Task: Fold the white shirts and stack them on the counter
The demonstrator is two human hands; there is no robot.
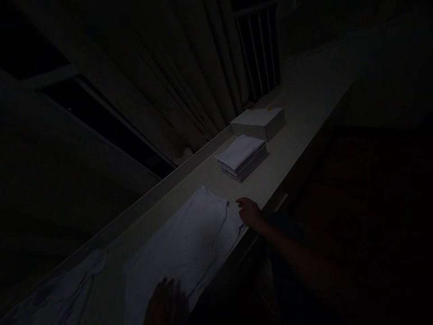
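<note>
The scene is very dark. A white cloth point(182, 248) lies spread flat on a long pale counter point(297, 117). My right hand point(249, 212) rests at the cloth's far right corner, fingers touching its edge. At the cloth's near end my left hand point(165, 303) lies on it, partly out of view at the bottom. Whether either hand pinches the fabric is too dark to tell. Further along the counter sits a neat stack of folded white cloths point(241, 157).
A white flat box point(259, 122) stands beyond the stack. Another loose white cloth point(61, 293) lies crumpled at the lower left. Curtains point(189, 76) hang behind the counter's raised back edge. The counter's front edge runs along the right, dark space beyond it.
</note>
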